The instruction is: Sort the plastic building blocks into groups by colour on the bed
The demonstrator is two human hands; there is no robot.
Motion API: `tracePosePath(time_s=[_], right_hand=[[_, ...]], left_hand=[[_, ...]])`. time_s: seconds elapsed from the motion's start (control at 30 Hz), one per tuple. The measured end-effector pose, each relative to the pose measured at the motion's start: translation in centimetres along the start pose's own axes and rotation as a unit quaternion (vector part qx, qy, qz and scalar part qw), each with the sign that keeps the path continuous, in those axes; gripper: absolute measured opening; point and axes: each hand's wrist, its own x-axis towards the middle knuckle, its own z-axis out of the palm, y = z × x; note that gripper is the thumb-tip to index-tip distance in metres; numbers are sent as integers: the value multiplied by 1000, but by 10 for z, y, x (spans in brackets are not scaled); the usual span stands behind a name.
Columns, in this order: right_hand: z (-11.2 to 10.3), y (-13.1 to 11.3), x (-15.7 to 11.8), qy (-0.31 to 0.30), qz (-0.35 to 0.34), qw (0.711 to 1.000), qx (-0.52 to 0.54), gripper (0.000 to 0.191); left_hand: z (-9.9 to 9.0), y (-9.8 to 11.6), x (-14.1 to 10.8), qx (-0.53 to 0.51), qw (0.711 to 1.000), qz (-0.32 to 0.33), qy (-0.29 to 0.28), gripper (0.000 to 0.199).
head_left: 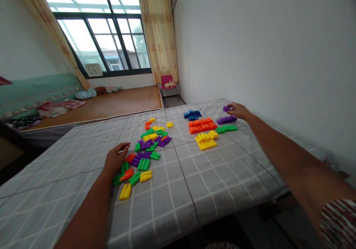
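My right hand (237, 110) is at the far right of the table, its fingertips closed on a purple plastic block (226, 108). Just below it lies a row of purple blocks (226, 120), with a green row (227, 129) in front. Left of these are dark blue blocks (192, 115), stacked orange blocks (202, 125) and stacked yellow blocks (206, 140). My left hand (116, 158) hovers at the left edge of a loose mixed pile, fingers bent and apart, with nothing visible in them. Purple blocks (141, 158) and green blocks (144, 164) lie beside it.
A grey checked cloth (169, 197) covers the table. Loose yellow blocks (125, 192) lie near the front of the pile. A white wall (264, 49) borders the right side. Beyond are a low bed (130, 97), a pink chair (167, 81) and a window.
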Motion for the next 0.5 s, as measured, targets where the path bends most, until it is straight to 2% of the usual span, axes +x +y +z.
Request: tracePosePath(time_s=[0.13, 0.27, 0.4, 0.5], right_hand=[[-6, 47, -7, -3, 35, 998, -54, 41], [1, 73, -13, -12, 43, 994, -97, 39], [6, 86, -8, -3, 53, 993, -107, 39], [9, 79, -2, -15, 36, 996, -79, 40]], left_hand=[[0, -4, 1, -4, 1000, -8, -8, 42], [-1, -5, 0, 1, 1000, -8, -1, 40], [-2, -7, 0, 8, 1000, -17, 0, 42], [-1, -8, -1, -1, 999, -31, -13, 45]])
